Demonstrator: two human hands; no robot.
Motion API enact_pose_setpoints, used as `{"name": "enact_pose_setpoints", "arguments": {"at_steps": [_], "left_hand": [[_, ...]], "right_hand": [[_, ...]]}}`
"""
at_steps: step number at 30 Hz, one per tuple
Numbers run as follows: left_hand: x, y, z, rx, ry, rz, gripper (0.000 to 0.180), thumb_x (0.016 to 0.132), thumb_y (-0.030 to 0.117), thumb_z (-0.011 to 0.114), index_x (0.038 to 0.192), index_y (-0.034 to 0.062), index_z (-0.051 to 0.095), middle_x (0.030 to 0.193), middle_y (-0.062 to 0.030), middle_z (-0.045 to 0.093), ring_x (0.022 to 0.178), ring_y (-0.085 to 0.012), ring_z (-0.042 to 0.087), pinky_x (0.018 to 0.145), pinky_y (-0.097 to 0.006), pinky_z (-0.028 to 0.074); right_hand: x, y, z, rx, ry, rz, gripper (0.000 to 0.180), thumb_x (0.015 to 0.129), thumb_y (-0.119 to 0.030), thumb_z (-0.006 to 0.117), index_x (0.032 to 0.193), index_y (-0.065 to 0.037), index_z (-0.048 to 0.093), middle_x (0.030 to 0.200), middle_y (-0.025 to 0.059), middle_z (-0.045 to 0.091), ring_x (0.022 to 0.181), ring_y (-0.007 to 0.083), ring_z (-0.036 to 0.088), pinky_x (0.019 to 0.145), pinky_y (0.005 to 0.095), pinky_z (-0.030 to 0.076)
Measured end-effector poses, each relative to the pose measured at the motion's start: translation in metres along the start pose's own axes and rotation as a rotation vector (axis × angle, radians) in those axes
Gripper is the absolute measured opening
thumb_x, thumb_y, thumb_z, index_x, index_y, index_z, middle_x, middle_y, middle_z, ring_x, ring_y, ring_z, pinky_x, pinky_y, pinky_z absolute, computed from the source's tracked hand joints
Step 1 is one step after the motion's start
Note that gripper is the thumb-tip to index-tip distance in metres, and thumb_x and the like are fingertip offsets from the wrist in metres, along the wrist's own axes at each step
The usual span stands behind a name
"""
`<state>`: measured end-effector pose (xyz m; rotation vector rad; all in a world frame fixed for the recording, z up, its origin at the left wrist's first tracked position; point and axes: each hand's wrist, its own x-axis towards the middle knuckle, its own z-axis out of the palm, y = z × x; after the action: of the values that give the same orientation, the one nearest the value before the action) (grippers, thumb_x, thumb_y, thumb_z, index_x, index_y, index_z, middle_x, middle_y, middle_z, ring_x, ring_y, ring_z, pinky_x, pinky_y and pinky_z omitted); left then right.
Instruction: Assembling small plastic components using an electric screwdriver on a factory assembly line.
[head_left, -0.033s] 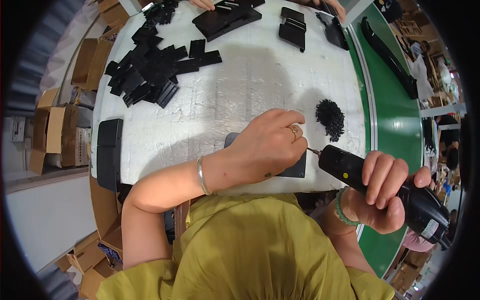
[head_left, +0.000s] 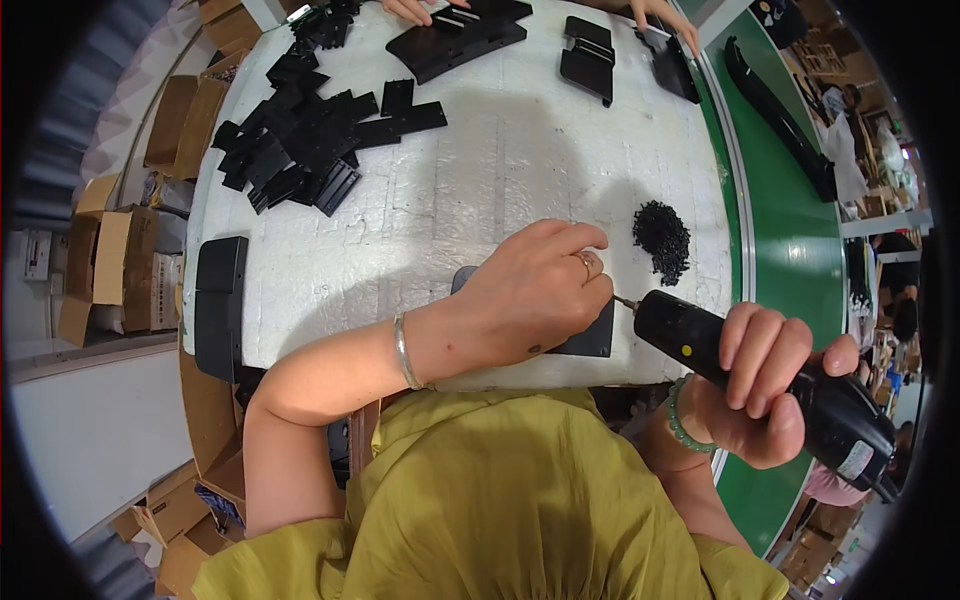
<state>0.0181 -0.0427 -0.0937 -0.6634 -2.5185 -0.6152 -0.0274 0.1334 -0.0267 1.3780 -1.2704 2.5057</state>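
My left hand [head_left: 540, 290] is closed, with its fingers curled down beside the bit of an electric screwdriver. Whatever its fingertips pinch is hidden behind the hand. Beneath it lies a dark flat panel [head_left: 597, 340], mostly covered, with only its edges showing. Wrapped round the black electric screwdriver [head_left: 680, 332] is my right hand [head_left: 765, 400], at the table's right front. The tool lies nearly level, its thin bit pointing left at my left fingers. A heap of small black screws [head_left: 661, 240] sits just beyond the bit.
A pile of black plates [head_left: 290, 150] covers the white table's far left. A black housing [head_left: 220, 310] stands at the left edge. Across the table, another person's hands [head_left: 665, 20] touch black parts [head_left: 460, 40]. A green surface [head_left: 775, 260] runs along the right.
My right hand and the screwdriver have shifted very slightly left. The other person's hand at the far right has moved a little. My left hand stays almost in place.
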Motion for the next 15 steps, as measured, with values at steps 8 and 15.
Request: {"name": "enact_pose_setpoints", "arguments": {"at_steps": [8, 15], "left_hand": [[-0.017, -0.085, -0.036, 0.101, -0.042, -0.316, 0.028, 0.078, 0.019, 0.065, 0.104, 0.0076, 0.064, 0.103, -0.0090, 0.064, 0.098, -0.0290, 0.058, 0.083, -0.036, 0.048], [-0.034, -0.151, -0.054, 0.416, -0.126, -0.713, 0.029, 0.074, 0.020, 0.071, 0.097, 0.0033, 0.064, 0.088, -0.0132, 0.061, 0.087, -0.0278, 0.059, 0.078, -0.035, 0.048]], "right_hand": [[0.000, 0.008, -0.007, -0.064, 0.098, 0.033, 0.041, 0.077, -0.010, 0.056, 0.113, -0.011, 0.037, 0.058, 0.0005, 0.043, 0.046, 0.0120, 0.042, 0.055, 0.0290, 0.037], [-0.004, 0.000, -0.011, -0.030, 0.130, 0.048, 0.042, 0.076, -0.009, 0.053, 0.114, -0.009, 0.037, 0.059, 0.0006, 0.043, 0.048, 0.0121, 0.042, 0.056, 0.0291, 0.037]]}}
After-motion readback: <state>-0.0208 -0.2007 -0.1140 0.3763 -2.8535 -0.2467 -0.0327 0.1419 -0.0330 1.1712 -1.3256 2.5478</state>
